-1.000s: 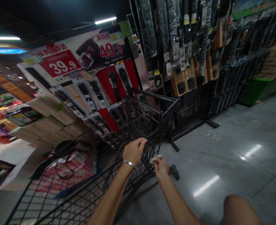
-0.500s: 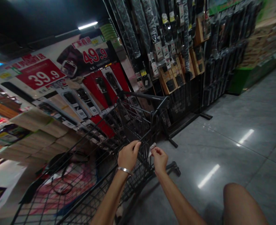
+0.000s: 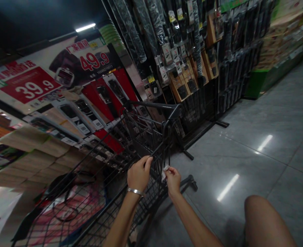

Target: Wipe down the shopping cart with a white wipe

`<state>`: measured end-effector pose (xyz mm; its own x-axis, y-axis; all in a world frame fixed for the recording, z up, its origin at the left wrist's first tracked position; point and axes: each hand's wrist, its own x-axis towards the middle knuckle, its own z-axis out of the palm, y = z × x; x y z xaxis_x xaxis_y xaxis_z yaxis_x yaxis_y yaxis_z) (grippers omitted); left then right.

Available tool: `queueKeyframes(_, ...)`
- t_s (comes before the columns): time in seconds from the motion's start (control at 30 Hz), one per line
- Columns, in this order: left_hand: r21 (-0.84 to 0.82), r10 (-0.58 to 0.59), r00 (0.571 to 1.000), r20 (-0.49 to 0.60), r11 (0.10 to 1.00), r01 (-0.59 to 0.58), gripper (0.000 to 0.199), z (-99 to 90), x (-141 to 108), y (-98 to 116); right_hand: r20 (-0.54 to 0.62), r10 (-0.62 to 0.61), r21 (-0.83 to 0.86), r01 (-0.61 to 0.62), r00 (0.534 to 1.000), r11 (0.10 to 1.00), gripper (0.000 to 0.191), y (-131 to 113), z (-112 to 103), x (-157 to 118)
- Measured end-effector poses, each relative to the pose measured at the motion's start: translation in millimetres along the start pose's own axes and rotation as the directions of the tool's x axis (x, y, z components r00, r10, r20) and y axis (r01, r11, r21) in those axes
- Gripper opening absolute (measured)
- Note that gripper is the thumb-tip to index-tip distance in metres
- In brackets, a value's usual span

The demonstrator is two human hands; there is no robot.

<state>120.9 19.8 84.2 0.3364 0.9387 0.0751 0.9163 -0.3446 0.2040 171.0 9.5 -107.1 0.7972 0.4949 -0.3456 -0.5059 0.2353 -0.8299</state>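
A dark metal shopping cart (image 3: 151,151) stands before me, its wire basket running down to the lower left. My left hand (image 3: 139,173), with a silver bracelet at the wrist, is closed over the cart's side rim; its fingertips are hidden behind the rim. To its right, my right hand (image 3: 173,179) pinches a small white crumpled piece, like tissue (image 3: 165,171), between thumb and fingers. That piece is beside the cart's wire side; whether it touches the wires I cannot tell. Inside the basket lie pink and white fabric (image 3: 74,206) and a dark item (image 3: 64,185).
Racks of packaged belts (image 3: 82,118) with a price sign (image 3: 35,85) rise behind the cart. Black goods in clear wrap hang on a tall rack (image 3: 190,61). A rack foot (image 3: 189,155) juts onto the grey floor (image 3: 249,171). My knee (image 3: 263,219) shows at lower right.
The view has shifted slightly, moving the racks and cart left in the picture. My right hand and the white piece are slightly lower against the cart. My left hand keeps its hold.
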Motion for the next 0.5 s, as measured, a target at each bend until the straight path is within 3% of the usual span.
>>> queueKeyframes(0.1, 0.017, -0.015, 1.0, -0.007, 1.0, 0.015, 0.031, -0.7, 0.5, 0.2, 0.009, 0.172, 0.102, -0.172, 0.985, 0.98, 0.02, 7.9, -2.9, -2.0)
queueKeyframes(0.27, 0.021, -0.02, 1.0, -0.006, 1.0, 0.02, 0.03, -0.2, 1.2, 0.3, -0.006, 0.394, 0.116, -0.391, 0.919, 0.913, 0.018, 28.6, -8.8, -15.9)
queueKeyframes(0.37, 0.021, -0.012, 1.0, -0.013, 1.0, 0.013, 0.03, 0.4, 1.0, 0.1, -0.022, 0.428, 0.124, -0.422, 0.903, 0.898, 0.017, 37.0, -12.9, -23.7)
queueKeyframes(0.5, 0.016, -0.004, 1.0, -0.023, 1.0, 0.004, 0.029, 0.4, 0.1, 0.4, 0.008, 0.383, 0.124, -0.381, 0.924, 0.916, 0.018, 38.1, -14.8, -24.7)
